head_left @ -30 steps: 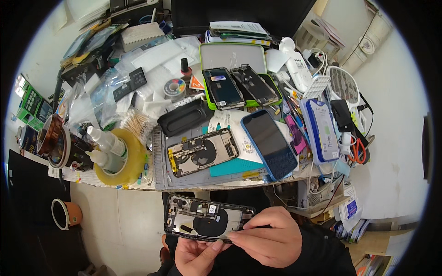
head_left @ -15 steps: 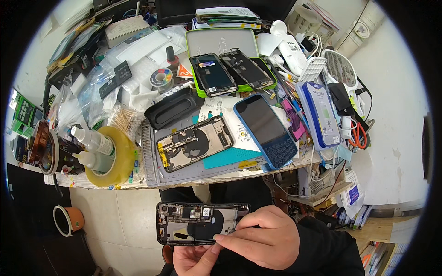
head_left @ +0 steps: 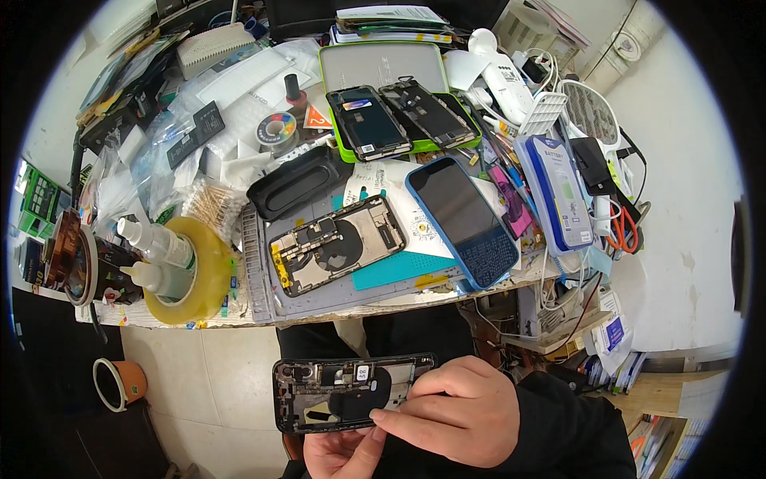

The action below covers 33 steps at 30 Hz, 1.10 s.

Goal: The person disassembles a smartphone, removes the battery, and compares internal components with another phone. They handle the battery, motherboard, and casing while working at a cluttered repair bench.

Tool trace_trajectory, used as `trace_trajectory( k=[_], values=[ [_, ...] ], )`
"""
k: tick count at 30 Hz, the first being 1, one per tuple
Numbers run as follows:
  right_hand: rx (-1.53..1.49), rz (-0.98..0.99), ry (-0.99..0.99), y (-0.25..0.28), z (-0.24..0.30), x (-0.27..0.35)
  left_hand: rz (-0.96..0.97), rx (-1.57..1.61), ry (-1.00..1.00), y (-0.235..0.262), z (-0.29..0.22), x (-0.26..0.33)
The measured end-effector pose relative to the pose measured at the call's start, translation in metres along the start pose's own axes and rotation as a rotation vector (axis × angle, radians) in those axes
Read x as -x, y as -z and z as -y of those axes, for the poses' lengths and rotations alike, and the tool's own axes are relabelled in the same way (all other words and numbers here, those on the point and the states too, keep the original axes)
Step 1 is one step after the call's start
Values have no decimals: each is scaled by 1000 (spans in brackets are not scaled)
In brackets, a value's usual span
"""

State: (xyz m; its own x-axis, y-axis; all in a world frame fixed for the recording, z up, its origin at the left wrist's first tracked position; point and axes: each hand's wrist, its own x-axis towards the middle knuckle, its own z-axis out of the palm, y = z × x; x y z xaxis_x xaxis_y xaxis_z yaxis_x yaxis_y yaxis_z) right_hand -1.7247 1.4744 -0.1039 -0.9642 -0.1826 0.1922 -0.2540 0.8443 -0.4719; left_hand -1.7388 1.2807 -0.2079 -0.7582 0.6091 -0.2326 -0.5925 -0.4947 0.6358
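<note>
An opened phone housing point(head_left: 339, 393), dark-framed with its inner boards and a black round patch showing, is held over my lap, below the table's front edge. My left hand point(head_left: 341, 453) grips it from underneath, thumb up at the lower edge. My right hand point(head_left: 463, 411) is closed over the housing's right end, its fingertips by the lower edge near my left thumb. Whether a small part sits between those fingertips is hidden. On the table lie a second opened housing point(head_left: 343, 243) with yellow tape and a blue-edged phone point(head_left: 461, 219).
A green case point(head_left: 471, 137) holds two phone screens point(head_left: 369, 124). A black tray point(head_left: 294, 185) and a yellow tape roll point(head_left: 209, 275) with bottles inside stand left. A blue-edged battery package point(head_left: 558, 195) lies right. An orange-sided bin point(head_left: 120, 383) stands on the floor.
The held housing has tilted slightly, its left end moving a little lower. Both hands keep nearly the same grip. The table has shifted slightly in view.
</note>
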Motion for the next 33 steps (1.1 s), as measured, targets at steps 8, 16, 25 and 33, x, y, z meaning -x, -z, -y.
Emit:
trace_trajectory(
  k=[8, 16, 25, 33],
  values=[
    [21, -11, 46, 5, -3, 1, -10, 119, -55, -5, 1, -3],
    [-41, -144, -114, 7, -9, 18, 30, 283, 2, -9, -2, 0],
    [-68, -153, -24, 2, -14, 29, 7, 298, 23, -12, -3, 4],
    [-82, -176, -23, -2, -13, 30, 7, 315, 28, -11, -2, 5]
  ],
)
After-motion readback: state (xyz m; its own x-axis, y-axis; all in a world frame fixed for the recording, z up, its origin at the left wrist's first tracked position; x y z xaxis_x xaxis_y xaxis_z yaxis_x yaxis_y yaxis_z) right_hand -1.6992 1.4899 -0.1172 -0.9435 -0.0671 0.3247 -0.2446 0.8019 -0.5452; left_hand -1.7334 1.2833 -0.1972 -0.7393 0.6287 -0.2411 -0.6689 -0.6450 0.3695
